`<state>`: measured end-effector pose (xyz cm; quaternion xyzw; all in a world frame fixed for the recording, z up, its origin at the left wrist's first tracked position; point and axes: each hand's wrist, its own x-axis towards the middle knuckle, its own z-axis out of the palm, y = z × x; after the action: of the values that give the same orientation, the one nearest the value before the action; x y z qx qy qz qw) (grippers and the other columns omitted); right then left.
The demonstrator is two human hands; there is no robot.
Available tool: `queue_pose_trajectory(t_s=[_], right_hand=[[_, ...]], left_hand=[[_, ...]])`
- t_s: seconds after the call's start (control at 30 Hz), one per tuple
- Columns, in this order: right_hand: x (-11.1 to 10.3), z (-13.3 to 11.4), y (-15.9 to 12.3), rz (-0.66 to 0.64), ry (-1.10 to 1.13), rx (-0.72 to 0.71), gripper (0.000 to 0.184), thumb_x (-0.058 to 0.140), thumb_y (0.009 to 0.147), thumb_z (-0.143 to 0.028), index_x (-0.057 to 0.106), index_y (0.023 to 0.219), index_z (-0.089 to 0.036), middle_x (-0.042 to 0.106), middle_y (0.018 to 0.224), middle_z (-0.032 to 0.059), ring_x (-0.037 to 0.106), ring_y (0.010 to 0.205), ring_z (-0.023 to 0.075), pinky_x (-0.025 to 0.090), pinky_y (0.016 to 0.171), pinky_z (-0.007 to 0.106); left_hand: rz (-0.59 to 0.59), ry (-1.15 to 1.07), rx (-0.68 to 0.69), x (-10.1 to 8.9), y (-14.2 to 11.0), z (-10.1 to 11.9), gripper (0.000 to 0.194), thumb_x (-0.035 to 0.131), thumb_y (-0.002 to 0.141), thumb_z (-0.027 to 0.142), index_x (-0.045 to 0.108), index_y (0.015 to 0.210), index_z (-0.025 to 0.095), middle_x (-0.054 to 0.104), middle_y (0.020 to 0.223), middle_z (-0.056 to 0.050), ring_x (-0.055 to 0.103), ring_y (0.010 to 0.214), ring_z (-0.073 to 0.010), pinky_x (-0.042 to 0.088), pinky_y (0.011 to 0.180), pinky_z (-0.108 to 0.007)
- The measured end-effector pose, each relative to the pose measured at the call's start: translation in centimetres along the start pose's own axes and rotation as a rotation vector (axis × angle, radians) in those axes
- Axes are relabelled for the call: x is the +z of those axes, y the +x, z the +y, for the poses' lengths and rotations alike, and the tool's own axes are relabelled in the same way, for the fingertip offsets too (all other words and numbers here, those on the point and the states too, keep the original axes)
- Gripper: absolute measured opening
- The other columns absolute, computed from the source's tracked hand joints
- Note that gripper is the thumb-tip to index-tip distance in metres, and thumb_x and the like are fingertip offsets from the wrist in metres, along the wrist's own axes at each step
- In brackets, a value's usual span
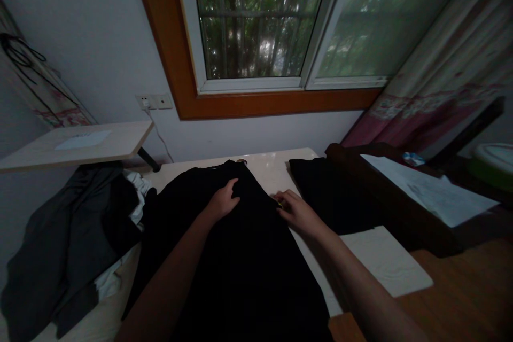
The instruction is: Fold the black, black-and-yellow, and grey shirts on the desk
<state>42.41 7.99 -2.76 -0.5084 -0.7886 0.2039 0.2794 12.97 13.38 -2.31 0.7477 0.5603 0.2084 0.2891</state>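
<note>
A black shirt (244,267) lies spread on the pale table, its neckline at the far end towards the window. My left hand (223,201) is over the upper middle of the shirt, with index finger and thumb stretched apart and nothing between them. At the shirt's right edge, my right hand (296,212) has its fingers curled in a pinch on the cloth. A small yellow spot shows by those fingertips, too small to name. Dark folded cloth (332,192) lies to the right of my right hand.
Grey and black clothes (68,240) are heaped at the left, below a raised wooden board (76,141) with a paper on it. A light folded cloth (387,259) lies right of my forearm. White paper (433,187) rests on dark furniture. A window (260,85) is ahead.
</note>
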Motion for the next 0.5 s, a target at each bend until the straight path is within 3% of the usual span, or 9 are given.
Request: queue_pose_trajectory(t_s=[0.1, 0.23, 0.37, 0.5], right_hand=[[0.2, 0.0, 0.3, 0.0, -0.055, 0.01, 0.028, 0.059, 0.088, -0.017, 0.068, 0.114, -0.022, 0.066, 0.103, 0.0068, 0.065, 0.099, 0.023, 0.052, 0.09, 0.036], [0.1, 0.0, 0.3, -0.005, -0.089, -0.047, 0.031, 0.054, 0.09, -0.015, 0.068, 0.115, -0.025, 0.067, 0.108, 0.0061, 0.065, 0.104, 0.0226, 0.051, 0.094, 0.036], [0.0, 0.0, 0.0, -0.025, -0.121, -0.1, 0.033, 0.051, 0.092, -0.016, 0.069, 0.117, -0.027, 0.066, 0.109, 0.0067, 0.065, 0.103, 0.0223, 0.052, 0.093, 0.036], [-0.3, 0.0, 0.0, -0.038, -0.175, -0.15, 0.037, 0.053, 0.086, -0.013, 0.071, 0.115, -0.025, 0.064, 0.104, 0.0077, 0.063, 0.1, 0.0236, 0.053, 0.093, 0.038]], left_hand=[[0.017, -0.169, -0.059, 0.0, 0.1, -0.4, 0.064, 0.062, 0.086, 0.022, 0.045, 0.147, 0.022, 0.062, 0.092, 0.0, 0.064, 0.075, -0.0138, 0.056, 0.073, -0.029], [0.037, -0.26, -0.082, 0.1, -0.2, -1.5, 0.054, 0.063, 0.083, 0.016, 0.056, 0.136, 0.023, 0.055, 0.092, 0.001, 0.06, 0.067, -0.0095, 0.057, 0.061, -0.025], [0.135, -0.161, 0.011, -0.2, -0.5, -2.1, 0.041, 0.062, 0.081, 0.011, 0.067, 0.12, 0.023, 0.055, 0.099, -0.002, 0.062, 0.078, -0.0125, 0.059, 0.076, -0.03], [0.184, 0.007, 0.169, -0.4, -1.1, -2.1, 0.042, 0.06, 0.083, 0.011, 0.067, 0.122, 0.024, 0.056, 0.104, -0.004, 0.064, 0.087, -0.0153, 0.057, 0.089, -0.034]])
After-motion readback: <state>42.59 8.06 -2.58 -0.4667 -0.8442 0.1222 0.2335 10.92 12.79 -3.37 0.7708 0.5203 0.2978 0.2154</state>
